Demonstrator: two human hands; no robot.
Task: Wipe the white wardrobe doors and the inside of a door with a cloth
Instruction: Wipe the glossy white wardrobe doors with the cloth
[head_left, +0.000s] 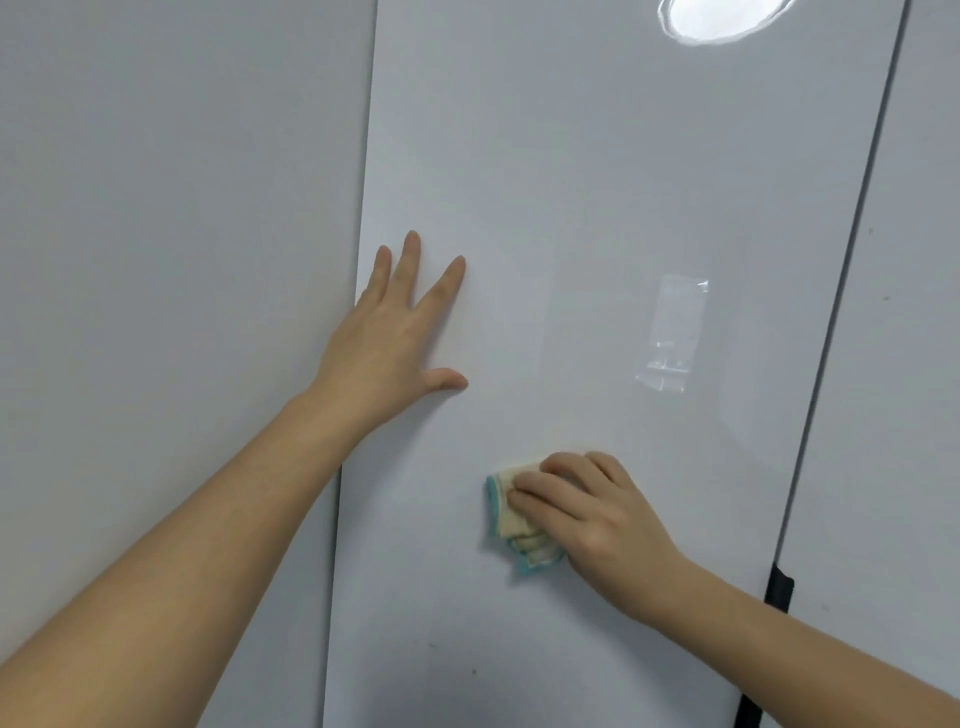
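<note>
Head view of a person wiping a glossy white wardrobe door (571, 182), the middle of three panels. The left hand (395, 338) lies flat against the door near its left edge, the fingers (411, 254) straight and spread, the thumb pointing right, holding nothing. The right hand (592, 514) is lower and further right on the same door; its fingers (540, 493) are bent over a folded cloth (506, 512) and press it against the surface. The cloth is cream with a teal border, and its left and lower edges show beyond the fingertips. Both forearms reach up from the lower corners of the view. The neighbouring left door (182, 208) looks matte and sits slightly behind the middle panel's edge. The right door (893, 312) is separated from the middle one by a dark vertical gap, along which a black handle (779, 584) is fitted, just right of the right wrist. A bright oval light reflection (722, 15) shows at the top of the middle door, and a paler rectangular reflection (675, 332) lies above the right hand.
</note>
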